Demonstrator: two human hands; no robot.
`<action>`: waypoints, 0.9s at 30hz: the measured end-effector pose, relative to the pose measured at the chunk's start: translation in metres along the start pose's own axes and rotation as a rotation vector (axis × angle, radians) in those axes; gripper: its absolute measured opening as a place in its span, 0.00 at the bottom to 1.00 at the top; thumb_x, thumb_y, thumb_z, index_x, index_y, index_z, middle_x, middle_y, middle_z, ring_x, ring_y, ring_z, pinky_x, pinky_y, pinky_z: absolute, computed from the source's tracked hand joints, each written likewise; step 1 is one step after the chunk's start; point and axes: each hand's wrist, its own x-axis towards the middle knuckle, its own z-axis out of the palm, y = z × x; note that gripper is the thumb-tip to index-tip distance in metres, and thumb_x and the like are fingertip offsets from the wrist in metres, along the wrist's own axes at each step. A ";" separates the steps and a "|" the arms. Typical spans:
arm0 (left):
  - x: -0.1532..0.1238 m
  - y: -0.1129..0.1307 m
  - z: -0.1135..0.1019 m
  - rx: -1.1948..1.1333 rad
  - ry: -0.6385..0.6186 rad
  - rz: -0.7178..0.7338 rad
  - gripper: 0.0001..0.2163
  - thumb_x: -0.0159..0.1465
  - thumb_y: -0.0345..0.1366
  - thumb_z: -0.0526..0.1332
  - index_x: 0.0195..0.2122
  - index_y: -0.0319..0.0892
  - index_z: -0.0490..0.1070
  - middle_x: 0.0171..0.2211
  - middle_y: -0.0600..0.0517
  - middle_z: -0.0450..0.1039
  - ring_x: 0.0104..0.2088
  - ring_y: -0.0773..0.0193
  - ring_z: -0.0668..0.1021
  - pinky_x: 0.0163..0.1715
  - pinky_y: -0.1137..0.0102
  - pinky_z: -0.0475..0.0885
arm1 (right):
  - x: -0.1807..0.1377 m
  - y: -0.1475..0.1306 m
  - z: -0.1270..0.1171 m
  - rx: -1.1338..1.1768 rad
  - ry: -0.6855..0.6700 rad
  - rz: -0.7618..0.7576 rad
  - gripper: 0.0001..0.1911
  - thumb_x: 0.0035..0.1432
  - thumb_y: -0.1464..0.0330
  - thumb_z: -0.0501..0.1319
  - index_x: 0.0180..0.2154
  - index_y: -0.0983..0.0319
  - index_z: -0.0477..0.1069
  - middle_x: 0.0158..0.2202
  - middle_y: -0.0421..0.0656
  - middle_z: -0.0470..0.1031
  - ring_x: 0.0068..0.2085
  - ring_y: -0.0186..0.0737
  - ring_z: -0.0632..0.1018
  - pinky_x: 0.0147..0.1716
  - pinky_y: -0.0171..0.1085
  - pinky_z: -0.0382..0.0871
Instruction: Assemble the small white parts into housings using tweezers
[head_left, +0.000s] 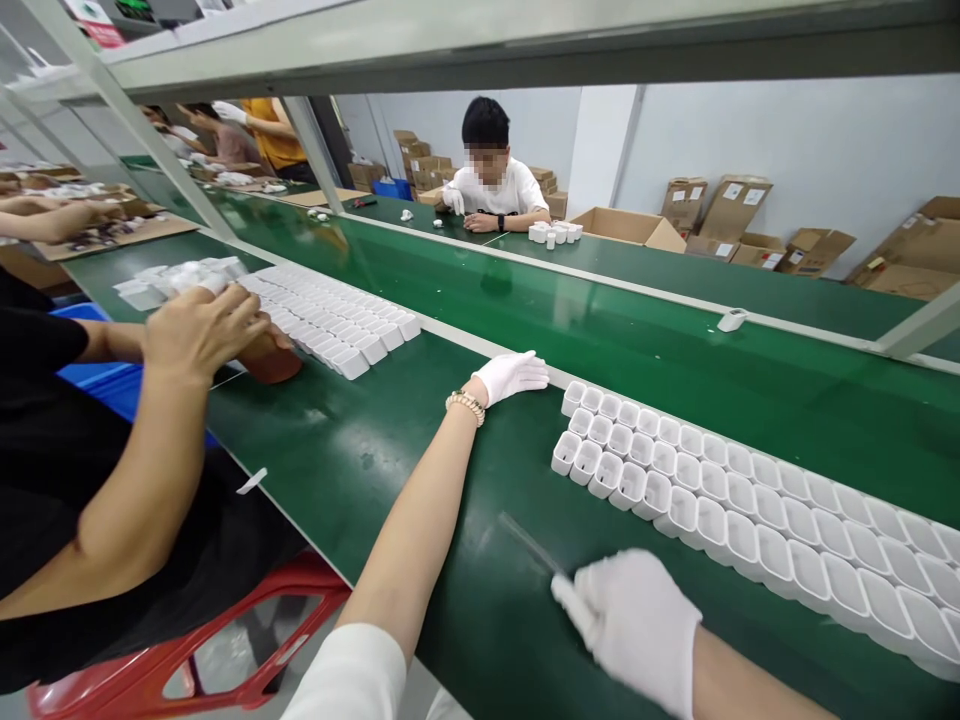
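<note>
My left hand [511, 378], in a white glove, lies at the far edge of the green bench with its fingers stretched out. It holds nothing that I can see and is just left of the rows of small white plastic cups [709, 520]. Nearer to me, my right hand [634, 620], also gloved, is closed around a thin, see-through stick [534, 543]. The stick points up and left over the bench and is blurred, so its exact kind does not show. The cups stand open side up, packed tightly side by side; a few show small dark marks inside.
At my left, a co-worker's hands [210, 325] are over a brown object [270, 362] beside more white cups [337, 320]. A sunken green belt [480, 290] runs behind the bench. Across it sits another person [495, 185]. A shelf beam [525, 50] spans overhead.
</note>
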 end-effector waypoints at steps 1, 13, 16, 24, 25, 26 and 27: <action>-0.001 0.000 -0.001 0.022 0.007 -0.001 0.15 0.67 0.42 0.58 0.53 0.42 0.69 0.53 0.45 0.70 0.49 0.57 0.75 0.48 0.57 0.73 | 0.001 -0.002 0.002 0.001 -0.022 0.011 0.28 0.67 0.56 0.46 0.27 0.61 0.77 0.24 0.48 0.75 0.29 0.45 0.79 0.26 0.37 0.64; -0.003 -0.006 -0.017 0.307 0.073 -0.029 0.13 0.67 0.41 0.59 0.51 0.45 0.70 0.52 0.46 0.70 0.48 0.59 0.76 0.47 0.60 0.74 | 0.006 0.000 0.009 0.011 0.017 0.012 0.29 0.65 0.52 0.47 0.24 0.60 0.75 0.22 0.47 0.74 0.27 0.44 0.76 0.26 0.36 0.63; -0.001 -0.007 -0.017 0.372 0.087 -0.033 0.12 0.67 0.41 0.59 0.50 0.46 0.71 0.51 0.47 0.71 0.47 0.60 0.76 0.46 0.61 0.74 | 0.006 0.008 0.015 0.014 0.080 -0.015 0.32 0.68 0.54 0.42 0.24 0.60 0.75 0.23 0.46 0.74 0.26 0.42 0.75 0.28 0.37 0.64; 0.000 -0.009 -0.018 0.518 0.127 -0.031 0.11 0.67 0.41 0.59 0.47 0.45 0.72 0.48 0.48 0.73 0.44 0.61 0.77 0.42 0.64 0.75 | 0.008 0.017 0.018 0.018 0.101 -0.043 0.32 0.67 0.53 0.41 0.25 0.60 0.75 0.22 0.45 0.74 0.25 0.40 0.75 0.27 0.36 0.62; 0.000 -0.009 -0.018 0.531 0.131 -0.028 0.11 0.67 0.41 0.59 0.48 0.45 0.72 0.48 0.48 0.73 0.44 0.61 0.77 0.42 0.64 0.75 | 0.007 0.016 0.019 0.019 0.096 -0.048 0.32 0.67 0.52 0.43 0.24 0.60 0.74 0.21 0.45 0.73 0.25 0.41 0.75 0.27 0.36 0.61; 0.000 -0.009 -0.018 0.543 0.135 -0.025 0.11 0.67 0.41 0.59 0.48 0.45 0.71 0.48 0.48 0.73 0.44 0.61 0.77 0.42 0.64 0.75 | 0.006 0.014 0.019 0.022 0.085 -0.056 0.31 0.65 0.50 0.45 0.22 0.59 0.74 0.20 0.45 0.72 0.24 0.41 0.75 0.26 0.36 0.61; 0.000 -0.009 -0.019 0.554 0.138 -0.021 0.11 0.67 0.41 0.59 0.48 0.45 0.71 0.48 0.47 0.73 0.44 0.61 0.77 0.42 0.64 0.75 | 0.006 0.013 0.019 0.024 0.076 -0.061 0.30 0.63 0.49 0.48 0.21 0.59 0.73 0.19 0.45 0.72 0.24 0.41 0.74 0.25 0.36 0.60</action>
